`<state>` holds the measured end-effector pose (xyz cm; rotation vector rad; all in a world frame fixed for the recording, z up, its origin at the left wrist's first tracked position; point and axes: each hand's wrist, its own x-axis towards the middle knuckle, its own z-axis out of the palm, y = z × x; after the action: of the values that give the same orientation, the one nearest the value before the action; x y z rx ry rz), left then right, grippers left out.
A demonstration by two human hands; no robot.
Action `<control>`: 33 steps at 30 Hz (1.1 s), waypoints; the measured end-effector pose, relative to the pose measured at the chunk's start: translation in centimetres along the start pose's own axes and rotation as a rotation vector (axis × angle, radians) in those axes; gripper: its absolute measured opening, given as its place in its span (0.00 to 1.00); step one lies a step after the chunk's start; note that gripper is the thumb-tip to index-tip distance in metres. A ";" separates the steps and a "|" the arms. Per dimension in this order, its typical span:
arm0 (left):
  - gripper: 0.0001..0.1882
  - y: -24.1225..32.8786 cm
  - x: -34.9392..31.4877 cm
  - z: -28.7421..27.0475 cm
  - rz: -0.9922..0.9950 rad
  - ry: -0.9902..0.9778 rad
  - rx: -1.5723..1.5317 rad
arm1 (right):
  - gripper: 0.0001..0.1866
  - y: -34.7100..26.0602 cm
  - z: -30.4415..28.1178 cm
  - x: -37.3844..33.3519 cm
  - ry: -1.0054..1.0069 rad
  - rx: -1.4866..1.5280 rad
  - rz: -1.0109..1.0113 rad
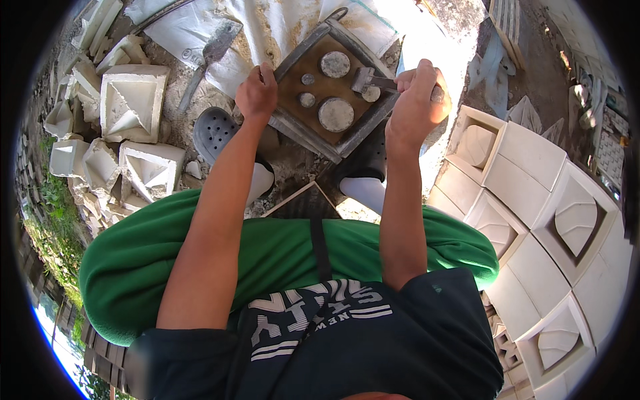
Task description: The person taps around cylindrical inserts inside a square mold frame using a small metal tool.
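A square mould (298, 52) with dark grey frame walls lies in front of me, turned cornerwise. Its brown inner face carries a large round disc (336, 115), a second large disc (335, 65) and several smaller round pieces. My right hand (419, 107) is closed around the handle of a hammer (364, 79). The hammer's metal head is over the right part of the mould, close to a small disc (371, 94). My left hand (257, 93) is closed at the mould's left corner; what its fingers hold, if anything, is hidden.
A trowel (219, 44) lies left of the mould near white sacking (180, 33). Broken white cast blocks (135, 103) are piled at left. Pale blocks with leaf-shaped relief (575, 212) stand stacked at right. My shoes (215, 133) are close to the mould's near sides.
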<state>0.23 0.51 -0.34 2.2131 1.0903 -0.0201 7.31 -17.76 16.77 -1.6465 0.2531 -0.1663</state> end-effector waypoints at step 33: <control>0.26 0.2 -0.1 0.0 0.009 -0.020 -0.025 | 0.16 3.0 -5.9 -1.5 -0.540 0.056 -0.136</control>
<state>0.30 0.39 -0.19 2.1906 1.0643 -0.0248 4.14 -23.25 14.41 -1.5905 -0.2720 0.1697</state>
